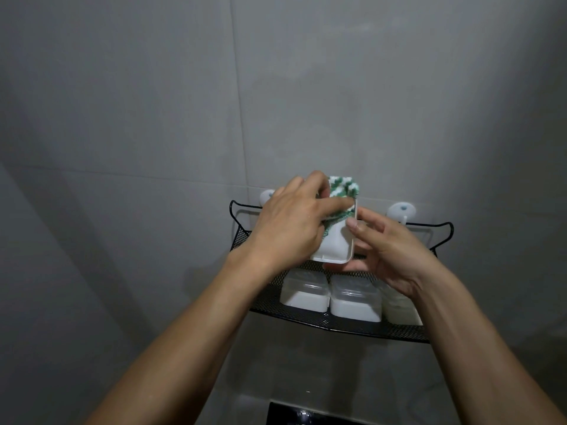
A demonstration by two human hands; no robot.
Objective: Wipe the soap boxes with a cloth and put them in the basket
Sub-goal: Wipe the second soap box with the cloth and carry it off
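Three soap boxes (pixel 356 297) sit in the basket (pixel 337 325) while our right hand (pixel 389 253) grips a fourth box (pixel 336 243) and our left hand (pixel 294 222) presses the cloth (pixel 435 190) onto it

From my remote seat this reads as a home bathroom or shower corner. I see large matte grey wall tiles (pixel 153 118) with thin grout lines running across the whole view. A black wire-mesh basket (pixel 337 325) hangs on the wall from two white stick-on hooks (pixel 401 210), the sort of caddy used for toiletries. Inside it stand white soap boxes (pixel 356 302) side by side. At the bottom edge I see part of a glossy black fixture (pixel 302 415); I cannot tell what it is.
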